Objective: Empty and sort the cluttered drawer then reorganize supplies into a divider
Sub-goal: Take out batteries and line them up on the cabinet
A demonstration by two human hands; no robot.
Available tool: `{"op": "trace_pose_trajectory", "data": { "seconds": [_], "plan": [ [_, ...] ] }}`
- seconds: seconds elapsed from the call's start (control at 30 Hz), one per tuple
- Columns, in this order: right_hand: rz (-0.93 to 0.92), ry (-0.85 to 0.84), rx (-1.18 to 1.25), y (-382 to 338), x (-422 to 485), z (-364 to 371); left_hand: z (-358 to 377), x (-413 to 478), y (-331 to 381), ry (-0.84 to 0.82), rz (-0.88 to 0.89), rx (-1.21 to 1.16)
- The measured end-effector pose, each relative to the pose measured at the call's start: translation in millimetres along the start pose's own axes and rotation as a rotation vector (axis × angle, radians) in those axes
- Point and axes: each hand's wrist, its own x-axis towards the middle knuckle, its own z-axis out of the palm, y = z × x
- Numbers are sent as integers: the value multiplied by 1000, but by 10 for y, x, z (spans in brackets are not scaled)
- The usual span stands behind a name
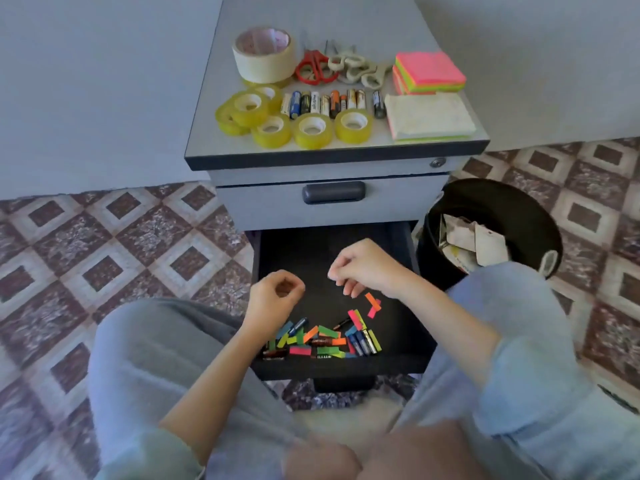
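Emptying judged mostly done. Upper centre of frame, on the cabinet (332, 148), left to right: tape rolls (266, 116), scissors (317, 69), sorted batteries (329, 103), sticky notes (429, 72). Still in the open drawer (301, 251), lower centre: coloured flags (325, 336) mixed with loose batteries (363, 342). No divider in view. Left hand (275, 294) and right hand (363, 268) hover apart above the drawer, fingers curled; I cannot tell whether either pinches anything.

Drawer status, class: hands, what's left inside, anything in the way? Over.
Left hand curled, empty; right hand curled, contents unclear. Drawer open: batteries and coloured tabs heaped at its near end. Nothing blocking them.
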Motion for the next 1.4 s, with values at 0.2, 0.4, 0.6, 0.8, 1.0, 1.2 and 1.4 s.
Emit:
{"op": "trace_pose_trajectory", "data": {
  "seconds": [0.2, 0.4, 0.6, 0.8, 1.0, 1.2, 1.4],
  "plan": [
    [219, 16, -79, 754, 216, 266, 174, -2, -271, -212, -185, 106],
    [402, 133, -253, 1332, 418, 302, 267, 169, -545, -306, -341, 218],
    [496, 84, -382, 1544, 457, 462, 421, 177, -684, -374, -408, 237],
    [498, 8, -424, 1541, 559, 686, 539, 258, -697, -333, -443, 174],
    [472, -54, -417, 1536, 627, 762, 465, 352, -861, -179, -460, 294],
    [483, -43, -354, 1564, 644, 726, 561, 365, -951, -221, -341, 420],
    [473, -57, -327, 1584, 662, 740, 680, 367, -980, -409, -253, 730]
  ]
}}
